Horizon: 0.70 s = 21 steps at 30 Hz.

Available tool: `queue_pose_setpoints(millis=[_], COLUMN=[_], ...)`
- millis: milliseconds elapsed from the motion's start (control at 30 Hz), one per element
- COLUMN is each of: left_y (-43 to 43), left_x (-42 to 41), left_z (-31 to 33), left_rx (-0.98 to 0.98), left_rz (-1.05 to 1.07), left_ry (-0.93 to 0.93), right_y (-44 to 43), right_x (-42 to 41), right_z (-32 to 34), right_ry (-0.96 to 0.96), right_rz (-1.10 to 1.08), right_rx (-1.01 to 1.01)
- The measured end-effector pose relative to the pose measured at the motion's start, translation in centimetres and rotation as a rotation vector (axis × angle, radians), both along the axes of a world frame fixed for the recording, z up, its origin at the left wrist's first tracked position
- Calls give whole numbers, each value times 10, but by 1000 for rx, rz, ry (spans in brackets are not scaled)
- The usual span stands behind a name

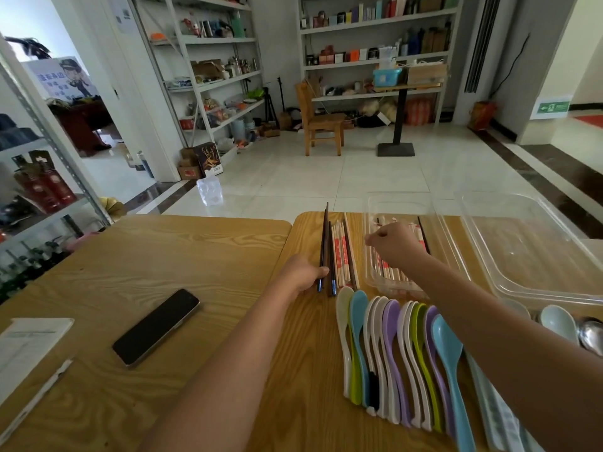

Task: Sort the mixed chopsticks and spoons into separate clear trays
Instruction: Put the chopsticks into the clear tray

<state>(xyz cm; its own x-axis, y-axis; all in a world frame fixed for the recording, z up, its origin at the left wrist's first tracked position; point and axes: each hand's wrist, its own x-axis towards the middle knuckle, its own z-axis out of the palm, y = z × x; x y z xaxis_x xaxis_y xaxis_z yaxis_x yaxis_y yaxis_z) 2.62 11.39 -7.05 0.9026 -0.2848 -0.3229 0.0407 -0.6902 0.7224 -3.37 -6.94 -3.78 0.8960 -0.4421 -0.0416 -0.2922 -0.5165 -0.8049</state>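
Note:
A row of chopsticks point(339, 256), dark ones and paper-wrapped ones, lies on the right wooden table. My left hand point(301, 275) grips the near end of a dark chopstick point(323, 246) at the row's left side. My right hand point(396, 244) hovers over the nearer clear tray point(447, 236), fingers pinched together; I cannot see anything in them. Wrapped chopsticks point(391, 274) lie inside that tray. A second clear tray point(535, 252) stands to the right, holding nothing. Several plastic spoons point(394, 347) in white, blue, purple and green lie side by side in front.
A black phone point(156, 326) and papers point(26, 340) with a pen lie on the left table. A ceramic spoon point(558, 322) and a metal spoon point(592, 337) rest at the far right. Beyond the tables are tiled floor, a wooden chair point(321, 120) and shelving.

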Motion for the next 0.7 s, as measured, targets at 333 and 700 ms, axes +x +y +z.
queue_pose_setpoints(millis=[333,700], left_y=[-21,-25], left_x=[-26,-29], left_z=[43,46], left_rx=[-143,-245], left_rz=[-178,-130], left_ry=[-63,-113], right_y=[14,-27], right_x=[6,8], right_z=[30,35], right_ry=[-45,-112], right_rz=[-110,-261], right_rx=[369,619])
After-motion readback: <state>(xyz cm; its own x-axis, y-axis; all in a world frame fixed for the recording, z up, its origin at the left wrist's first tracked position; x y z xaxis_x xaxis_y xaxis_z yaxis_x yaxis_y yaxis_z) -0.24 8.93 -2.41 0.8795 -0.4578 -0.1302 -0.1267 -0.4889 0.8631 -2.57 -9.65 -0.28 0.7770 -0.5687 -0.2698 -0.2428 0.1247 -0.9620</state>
